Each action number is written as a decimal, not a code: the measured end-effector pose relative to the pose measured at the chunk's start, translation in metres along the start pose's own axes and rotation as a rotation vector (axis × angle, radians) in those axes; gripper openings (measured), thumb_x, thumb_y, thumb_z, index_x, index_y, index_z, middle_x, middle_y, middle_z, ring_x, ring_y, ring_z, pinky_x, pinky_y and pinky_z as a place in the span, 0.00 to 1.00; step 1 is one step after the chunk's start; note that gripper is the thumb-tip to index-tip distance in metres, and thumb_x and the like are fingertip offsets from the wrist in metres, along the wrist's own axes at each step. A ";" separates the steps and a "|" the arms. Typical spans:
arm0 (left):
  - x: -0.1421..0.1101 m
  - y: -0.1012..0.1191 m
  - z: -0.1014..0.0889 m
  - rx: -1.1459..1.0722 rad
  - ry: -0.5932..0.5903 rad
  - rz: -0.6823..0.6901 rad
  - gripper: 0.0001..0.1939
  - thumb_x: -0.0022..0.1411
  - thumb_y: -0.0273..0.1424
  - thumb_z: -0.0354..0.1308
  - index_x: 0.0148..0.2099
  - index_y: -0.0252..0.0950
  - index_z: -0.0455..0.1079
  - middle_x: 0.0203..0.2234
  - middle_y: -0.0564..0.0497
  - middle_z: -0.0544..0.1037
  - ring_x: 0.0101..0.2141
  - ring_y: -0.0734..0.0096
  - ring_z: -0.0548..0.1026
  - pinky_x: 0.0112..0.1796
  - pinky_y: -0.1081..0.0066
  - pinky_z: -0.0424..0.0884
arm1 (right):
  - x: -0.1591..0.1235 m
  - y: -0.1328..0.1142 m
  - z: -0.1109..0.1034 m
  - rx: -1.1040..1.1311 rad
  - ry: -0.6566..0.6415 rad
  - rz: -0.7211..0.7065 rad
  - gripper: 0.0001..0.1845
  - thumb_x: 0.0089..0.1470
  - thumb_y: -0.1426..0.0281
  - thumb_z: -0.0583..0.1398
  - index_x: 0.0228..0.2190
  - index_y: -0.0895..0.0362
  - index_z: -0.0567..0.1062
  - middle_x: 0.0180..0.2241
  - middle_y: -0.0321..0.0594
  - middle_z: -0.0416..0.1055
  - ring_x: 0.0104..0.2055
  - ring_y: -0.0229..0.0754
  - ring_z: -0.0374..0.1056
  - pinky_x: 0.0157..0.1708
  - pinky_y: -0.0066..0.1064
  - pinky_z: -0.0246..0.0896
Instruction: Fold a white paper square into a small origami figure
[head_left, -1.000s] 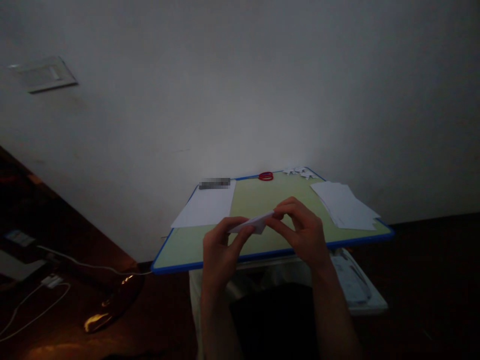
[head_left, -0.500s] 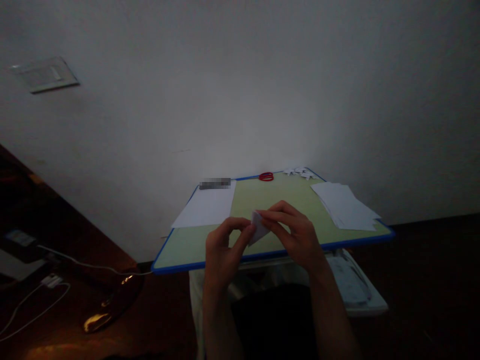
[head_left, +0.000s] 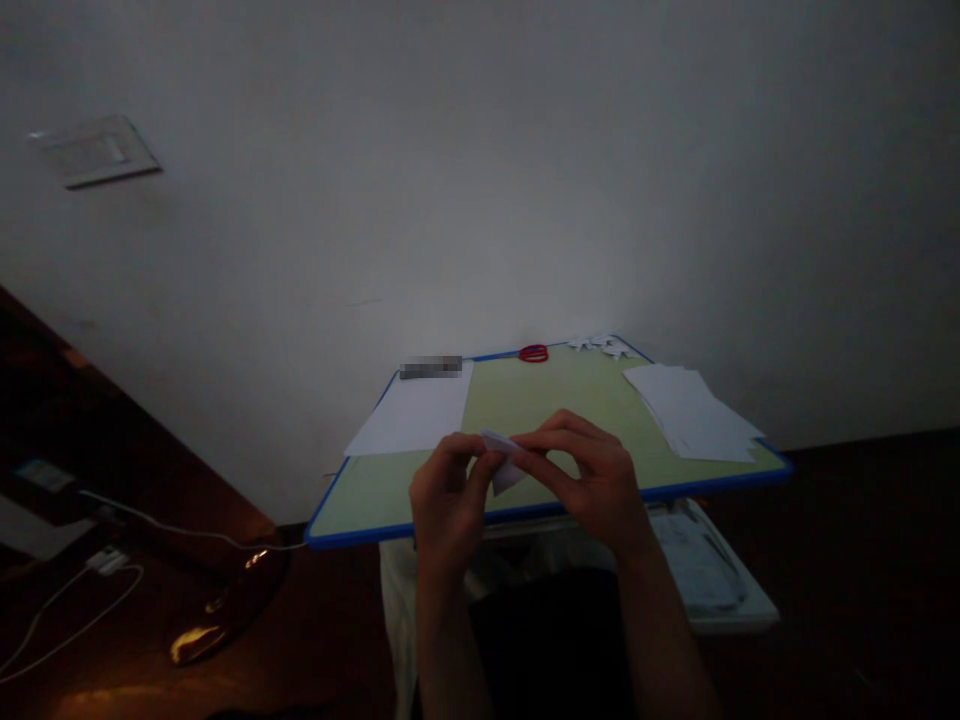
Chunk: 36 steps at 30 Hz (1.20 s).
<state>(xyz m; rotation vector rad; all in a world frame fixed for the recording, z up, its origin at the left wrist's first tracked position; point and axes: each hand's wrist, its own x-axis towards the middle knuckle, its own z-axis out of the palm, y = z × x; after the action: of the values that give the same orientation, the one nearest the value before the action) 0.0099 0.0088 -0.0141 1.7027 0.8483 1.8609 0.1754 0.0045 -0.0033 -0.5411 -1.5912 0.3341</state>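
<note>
A small folded piece of white paper (head_left: 508, 476) is held up over the near edge of the table, between both hands. My left hand (head_left: 452, 492) pinches its left side between thumb and fingers. On the other side, my right hand (head_left: 589, 470) grips the paper's upper right edge with thumb and fingertips. The paper's top edge tilts down to the right, and its lower tip points downward. Fingertips hide part of it on both sides.
The pale green table (head_left: 510, 395) has a blue rim. Red-handled scissors (head_left: 533, 353) and several small folded paper pieces (head_left: 600, 345) lie at the back. White sheets (head_left: 690, 410) sit at right; another sheet (head_left: 412, 415) at left, a blurred dark object (head_left: 430, 368) at its top.
The folded paper has turned in my fingers and shifted slightly left. My right fingertips have moved a little down and left along it, while my left fingers have closed nearer its top.
</note>
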 end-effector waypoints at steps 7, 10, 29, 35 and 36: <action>0.000 0.005 0.001 -0.059 -0.035 0.041 0.04 0.61 0.29 0.68 0.37 0.38 0.76 0.30 0.51 0.79 0.33 0.70 0.76 0.35 0.70 0.73 | -0.004 0.000 -0.003 -0.041 -0.040 -0.016 0.10 0.62 0.72 0.65 0.43 0.48 0.83 0.31 0.36 0.70 0.33 0.40 0.69 0.32 0.33 0.67; 0.001 0.007 0.001 -0.101 -0.050 0.080 0.03 0.61 0.27 0.68 0.37 0.38 0.77 0.29 0.51 0.78 0.33 0.69 0.75 0.35 0.70 0.72 | -0.004 0.000 -0.004 -0.024 -0.069 -0.007 0.09 0.62 0.72 0.65 0.42 0.49 0.83 0.30 0.36 0.70 0.32 0.40 0.69 0.32 0.33 0.67; 0.000 0.003 0.005 -0.074 0.059 0.156 0.07 0.65 0.28 0.63 0.33 0.38 0.74 0.25 0.53 0.72 0.29 0.72 0.70 0.31 0.71 0.65 | -0.002 0.004 0.004 0.074 -0.139 0.047 0.01 0.60 0.71 0.67 0.35 0.54 0.81 0.30 0.35 0.73 0.32 0.38 0.70 0.34 0.31 0.66; 0.000 -0.001 0.004 -0.042 0.148 0.140 0.10 0.67 0.31 0.63 0.31 0.36 0.72 0.25 0.54 0.73 0.28 0.74 0.70 0.31 0.74 0.66 | -0.003 0.007 0.005 0.036 -0.127 0.055 0.02 0.59 0.69 0.68 0.35 0.55 0.82 0.27 0.33 0.69 0.29 0.36 0.66 0.32 0.29 0.64; 0.000 -0.001 0.003 -0.045 0.152 0.138 0.08 0.66 0.30 0.64 0.32 0.36 0.73 0.26 0.54 0.73 0.29 0.74 0.71 0.31 0.75 0.66 | -0.003 0.007 0.006 0.028 -0.115 0.055 0.02 0.59 0.69 0.68 0.34 0.55 0.82 0.27 0.33 0.69 0.29 0.36 0.66 0.31 0.28 0.63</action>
<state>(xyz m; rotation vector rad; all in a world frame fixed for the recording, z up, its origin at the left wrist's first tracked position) 0.0129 0.0100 -0.0146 1.6464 0.7566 2.1072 0.1709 0.0092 -0.0101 -0.5527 -1.6817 0.4349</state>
